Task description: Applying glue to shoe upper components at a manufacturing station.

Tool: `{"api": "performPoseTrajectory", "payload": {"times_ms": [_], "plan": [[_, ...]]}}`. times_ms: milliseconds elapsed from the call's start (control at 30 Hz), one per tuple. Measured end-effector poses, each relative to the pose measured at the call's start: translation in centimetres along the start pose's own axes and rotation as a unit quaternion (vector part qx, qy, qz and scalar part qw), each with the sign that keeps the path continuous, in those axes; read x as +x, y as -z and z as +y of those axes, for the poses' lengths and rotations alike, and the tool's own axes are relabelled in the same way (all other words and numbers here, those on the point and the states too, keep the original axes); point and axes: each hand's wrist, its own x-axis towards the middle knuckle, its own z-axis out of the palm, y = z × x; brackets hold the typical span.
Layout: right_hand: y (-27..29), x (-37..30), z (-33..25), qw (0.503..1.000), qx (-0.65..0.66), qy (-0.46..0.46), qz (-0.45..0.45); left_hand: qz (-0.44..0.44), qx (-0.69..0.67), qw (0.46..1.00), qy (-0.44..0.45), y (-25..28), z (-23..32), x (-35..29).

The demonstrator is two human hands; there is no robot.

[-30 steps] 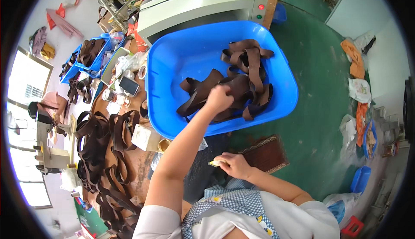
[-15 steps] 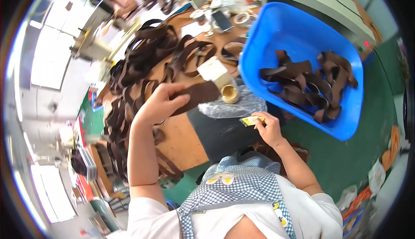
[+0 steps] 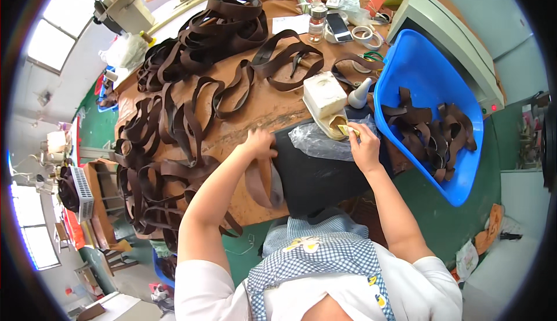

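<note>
My left hand [image 3: 261, 144] is closed at the edge of the black mat [image 3: 316, 185], fingers curled on a brown strap [image 3: 259, 182] that loops down towards the table's near edge. Its fingertips are partly hidden. Between thumb and fingers, my right hand [image 3: 365, 148] pinches a small flat yellow piece [image 3: 346, 129], its tip at the mouth of a small open pot [image 3: 335, 127] with a yellowish rim. The pot stands against a whitish block [image 3: 325, 93]. Beneath the right hand and pot lies crumpled clear plastic [image 3: 316, 141].
A blue tub [image 3: 387, 98] holding brown straps [image 3: 438, 141] stands on the right. Many brown straps [image 3: 197, 48] lie in heaps across the left and far table. Behind the pot are a white squeeze bottle [image 3: 360, 93], tape rolls [image 3: 366, 37], a phone [image 3: 339, 27] and a glass jar [image 3: 317, 24].
My left hand has lowered the strap from in front of the pot to the mat's left edge. My right hand has moved the yellow piece up to the pot. The view has shifted.
</note>
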Motion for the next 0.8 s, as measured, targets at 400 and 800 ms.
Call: {"api": "performPoseTrajectory", "payload": {"times_ms": [400, 800], "plan": [[-0.5, 1.4, 0.9, 0.997, -0.07, -0.007, -0.038, 0.129, -0.299, 0.863, 0.387, -9.3, -0.2, -11.4], [1.4, -0.2, 1.6, 0.947, 0.193, -0.256, -0.012, 0.151, -0.572, 0.658, 0.466, -11.1, 3.7, -13.5]]}}
